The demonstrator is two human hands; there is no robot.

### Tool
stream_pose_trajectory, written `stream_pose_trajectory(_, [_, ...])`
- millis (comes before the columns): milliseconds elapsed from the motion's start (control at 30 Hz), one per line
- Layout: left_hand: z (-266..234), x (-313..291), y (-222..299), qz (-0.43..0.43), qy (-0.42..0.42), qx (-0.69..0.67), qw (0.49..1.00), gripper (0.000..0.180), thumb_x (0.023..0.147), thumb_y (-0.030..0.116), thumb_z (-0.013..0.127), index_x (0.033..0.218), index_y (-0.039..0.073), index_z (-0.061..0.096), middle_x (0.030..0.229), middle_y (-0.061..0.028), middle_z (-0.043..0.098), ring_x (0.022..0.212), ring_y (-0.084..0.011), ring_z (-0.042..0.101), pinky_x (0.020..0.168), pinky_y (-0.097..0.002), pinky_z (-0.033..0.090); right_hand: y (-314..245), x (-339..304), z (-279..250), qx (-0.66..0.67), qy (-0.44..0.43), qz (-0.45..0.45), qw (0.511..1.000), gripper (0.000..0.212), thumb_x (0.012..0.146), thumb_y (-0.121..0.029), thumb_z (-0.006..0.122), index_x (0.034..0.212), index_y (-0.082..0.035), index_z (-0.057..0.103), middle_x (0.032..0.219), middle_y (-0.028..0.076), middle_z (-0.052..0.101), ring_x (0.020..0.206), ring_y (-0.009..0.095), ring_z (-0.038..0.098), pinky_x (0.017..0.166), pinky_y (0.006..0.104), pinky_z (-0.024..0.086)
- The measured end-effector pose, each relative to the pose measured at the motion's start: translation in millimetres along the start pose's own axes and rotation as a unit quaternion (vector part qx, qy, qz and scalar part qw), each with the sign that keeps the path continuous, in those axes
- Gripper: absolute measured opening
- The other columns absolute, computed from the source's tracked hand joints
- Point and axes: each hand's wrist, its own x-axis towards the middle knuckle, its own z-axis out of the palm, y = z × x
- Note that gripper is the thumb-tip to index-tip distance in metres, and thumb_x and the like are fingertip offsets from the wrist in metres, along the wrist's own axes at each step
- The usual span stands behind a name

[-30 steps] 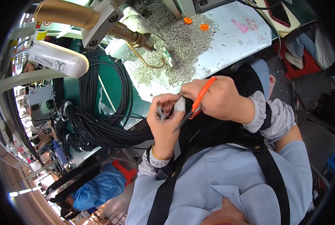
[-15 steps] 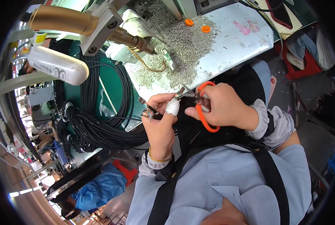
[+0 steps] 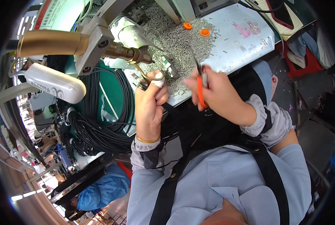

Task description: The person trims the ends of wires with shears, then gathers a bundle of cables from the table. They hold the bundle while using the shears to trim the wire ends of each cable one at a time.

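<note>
My left hand (image 3: 149, 105) is raised beside the curved brass-coloured tube under the soldering iron (image 3: 141, 56). Its fingers are closed round a thin black cable (image 3: 170, 108), and the cable's small end near the fingertips is partly hidden. White wrapping (image 3: 159, 80) covers one fingertip. To the right, my right hand (image 3: 216, 88) grips orange-handled scissors (image 3: 200, 90), their dark blades pointing away from me over the edge of the metal worktop. The scissors are apart from the left hand. Past both hands, a small green-and-white block (image 3: 169, 66) stands among the metal bits.
Small grey metal bits (image 3: 186, 45) heap over the metal worktop (image 3: 246, 48), with two orange rubber pieces (image 3: 205, 32) beside them. Coiled black cables (image 3: 96, 131) lie at left, below a white cylinder (image 3: 55, 82). A phone (image 3: 280, 15) rests on a notebook. Another person in blue (image 3: 103, 189) sits lower left.
My left hand has moved away from me and slightly left, up to the iron's curved tube. The scissors have come away from it and turned, blades now pointing forward.
</note>
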Motion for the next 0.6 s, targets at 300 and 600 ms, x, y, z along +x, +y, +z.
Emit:
stream_pose_trajectory(300, [-9.1, 17.1, 11.6, -0.04, -0.011, 0.034, 0.999, 0.015, 0.078, 0.009, 0.06, 0.087, 0.001, 0.053, 0.06, 0.0034, 0.041, 0.042, -0.002, 0.026, 0.036, -0.0166, 0.018, -7.4, 53.9, 0.3, -0.134, 0.019, -0.053, 0.989, 0.017, 0.084, -0.016, 0.054, 0.082, 0.001, 0.05, 0.053, 0.002, 0.048, 0.04, 0.007, 0.045, 0.038, 0.0225, 0.035])
stream_pose_trajectory(600, [-6.1, 11.6, 14.3, -0.044, -0.009, 0.047, 0.998, 0.02, 0.078, 0.011, 0.061, 0.091, 0.0, 0.05, 0.06, 0.0026, 0.042, 0.042, -0.002, 0.027, 0.036, -0.0163, 0.018, -1.1, 55.0, 1.2, -0.148, 0.02, -0.103, 0.983, 0.015, 0.083, -0.013, 0.052, 0.087, 0.002, 0.052, 0.053, 0.002, 0.049, 0.041, 0.007, 0.044, 0.039, 0.0226, 0.035])
